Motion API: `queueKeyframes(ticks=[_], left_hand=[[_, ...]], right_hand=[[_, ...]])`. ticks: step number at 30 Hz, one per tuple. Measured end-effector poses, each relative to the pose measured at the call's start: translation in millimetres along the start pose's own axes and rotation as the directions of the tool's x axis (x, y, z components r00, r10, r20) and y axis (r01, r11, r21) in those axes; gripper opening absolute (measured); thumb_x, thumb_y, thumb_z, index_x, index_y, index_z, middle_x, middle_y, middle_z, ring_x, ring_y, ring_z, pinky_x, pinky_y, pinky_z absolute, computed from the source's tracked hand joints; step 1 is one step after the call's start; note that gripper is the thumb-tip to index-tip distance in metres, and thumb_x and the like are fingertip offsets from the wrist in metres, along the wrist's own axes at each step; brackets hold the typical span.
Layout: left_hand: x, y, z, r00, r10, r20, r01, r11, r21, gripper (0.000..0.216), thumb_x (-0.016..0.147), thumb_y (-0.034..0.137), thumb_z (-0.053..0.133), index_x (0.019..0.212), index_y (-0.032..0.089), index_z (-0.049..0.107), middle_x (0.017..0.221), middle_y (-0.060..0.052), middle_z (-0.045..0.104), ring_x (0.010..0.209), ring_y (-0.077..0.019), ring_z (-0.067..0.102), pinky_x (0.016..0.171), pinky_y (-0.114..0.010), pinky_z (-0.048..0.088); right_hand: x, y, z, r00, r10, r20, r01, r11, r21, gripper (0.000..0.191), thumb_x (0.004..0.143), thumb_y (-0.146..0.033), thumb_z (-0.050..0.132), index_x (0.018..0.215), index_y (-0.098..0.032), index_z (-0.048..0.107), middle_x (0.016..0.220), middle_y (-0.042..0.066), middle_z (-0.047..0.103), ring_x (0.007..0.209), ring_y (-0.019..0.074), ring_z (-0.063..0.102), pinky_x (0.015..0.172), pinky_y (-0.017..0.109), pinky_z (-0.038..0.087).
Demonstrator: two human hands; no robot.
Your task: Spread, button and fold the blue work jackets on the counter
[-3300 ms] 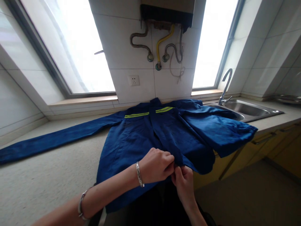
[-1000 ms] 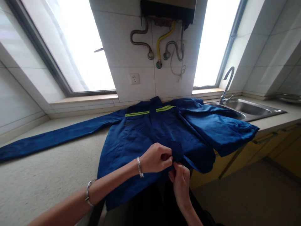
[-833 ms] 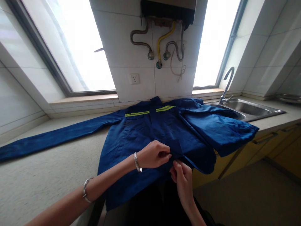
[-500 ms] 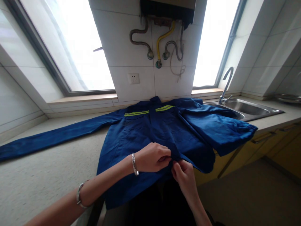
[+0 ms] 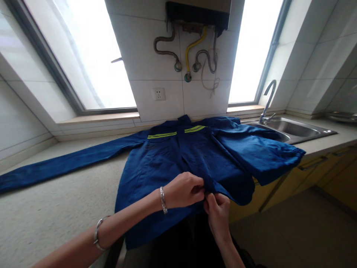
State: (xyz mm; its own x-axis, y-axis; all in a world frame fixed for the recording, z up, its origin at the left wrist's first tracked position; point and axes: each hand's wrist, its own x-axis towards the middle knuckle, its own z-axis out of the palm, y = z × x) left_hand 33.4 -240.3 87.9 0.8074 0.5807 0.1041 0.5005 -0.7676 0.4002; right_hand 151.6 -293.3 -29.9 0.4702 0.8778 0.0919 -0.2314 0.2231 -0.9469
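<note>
A blue work jacket (image 5: 156,167) with yellow-green chest stripes lies spread front side up, its collar towards the wall. One sleeve stretches out to the left; the other reaches right, past the sink's near corner. My left hand (image 5: 185,190), closed, pinches the jacket's front edge near the lower hem. Just right of it and almost touching, my right hand (image 5: 219,210) is also closed on the hem at the front opening. The fingertips of both hands are partly hidden, so any fastener between them cannot be made out. Two silver bracelets circle my left forearm.
The jacket rests on a pale speckled counter (image 5: 69,201), its hem hanging over the front edge. A steel sink (image 5: 301,128) with a faucet (image 5: 269,100) is at the right. Yellow cabinets (image 5: 292,182) stand below. A wall socket (image 5: 158,94) and pipes are behind.
Both hands have shifted slightly down, still pinching the jacket's front edge. The front placket above them now shows a small gap or fold. The rest of the jacket lies as before.
</note>
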Motion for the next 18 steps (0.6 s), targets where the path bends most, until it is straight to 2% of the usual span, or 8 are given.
queueKeyframes(ticks=[4, 8, 12, 14, 18], left_hand=[[-1.0, 2.2, 3.0, 0.997, 0.026, -0.067, -0.022, 0.998, 0.054, 0.018, 0.076, 0.015, 0.054, 0.061, 0.017, 0.045, 0.060, 0.002, 0.052, 0.055, -0.0080, 0.044, 0.054, -0.020, 0.028], [-0.9, 1.1, 7.1, 0.996, 0.056, -0.074, -0.048, 0.994, 0.102, 0.013, 0.078, 0.017, 0.054, 0.065, 0.017, 0.050, 0.066, 0.000, 0.056, 0.058, -0.0093, 0.047, 0.055, -0.020, 0.029], [0.4, -4.1, 6.3, 0.994, 0.079, -0.080, -0.072, 0.994, 0.077, 0.014, 0.079, 0.017, 0.053, 0.066, 0.017, 0.049, 0.067, 0.001, 0.054, 0.058, -0.0086, 0.046, 0.055, -0.020, 0.028], [1.0, -6.6, 2.5, 0.993, 0.091, -0.069, -0.089, 0.996, 0.022, 0.018, 0.081, 0.017, 0.052, 0.063, 0.016, 0.046, 0.063, 0.002, 0.051, 0.056, -0.0078, 0.043, 0.055, -0.020, 0.028], [1.5, -9.3, -10.2, 0.992, 0.127, -0.005, -0.127, 0.986, -0.108, 0.027, 0.089, 0.022, 0.046, 0.063, 0.016, 0.045, 0.060, 0.002, 0.046, 0.055, -0.0072, 0.039, 0.055, -0.019, 0.030]], right_hand=[[-0.4, 1.9, 0.3, 1.000, 0.005, -0.021, -0.004, 0.999, 0.044, 0.044, 0.073, -0.038, 0.062, 0.041, -0.019, 0.039, 0.039, -0.005, 0.034, 0.040, 0.0049, 0.026, 0.040, 0.020, 0.020], [0.0, 2.5, 0.4, 1.000, 0.006, -0.028, -0.005, 0.998, 0.065, 0.045, 0.071, -0.039, 0.066, 0.042, -0.019, 0.038, 0.040, -0.005, 0.033, 0.041, 0.0046, 0.026, 0.040, 0.020, 0.020], [0.2, -1.3, 0.2, 0.999, 0.040, -0.022, -0.038, 0.994, 0.099, 0.047, 0.068, -0.040, 0.069, 0.044, -0.020, 0.034, 0.041, -0.007, 0.030, 0.041, 0.0035, 0.022, 0.040, 0.020, 0.016], [0.5, -6.0, -1.1, 0.998, 0.063, 0.025, -0.065, 0.994, 0.089, 0.046, 0.069, -0.041, 0.069, 0.045, -0.019, 0.037, 0.041, -0.007, 0.031, 0.040, 0.0032, 0.023, 0.039, 0.019, 0.016], [1.2, -18.1, -5.3, 0.969, 0.136, 0.208, -0.150, 0.987, 0.053, 0.046, 0.073, -0.052, 0.066, 0.050, -0.016, 0.048, 0.041, -0.006, 0.037, 0.036, 0.0034, 0.026, 0.036, 0.018, 0.016]])
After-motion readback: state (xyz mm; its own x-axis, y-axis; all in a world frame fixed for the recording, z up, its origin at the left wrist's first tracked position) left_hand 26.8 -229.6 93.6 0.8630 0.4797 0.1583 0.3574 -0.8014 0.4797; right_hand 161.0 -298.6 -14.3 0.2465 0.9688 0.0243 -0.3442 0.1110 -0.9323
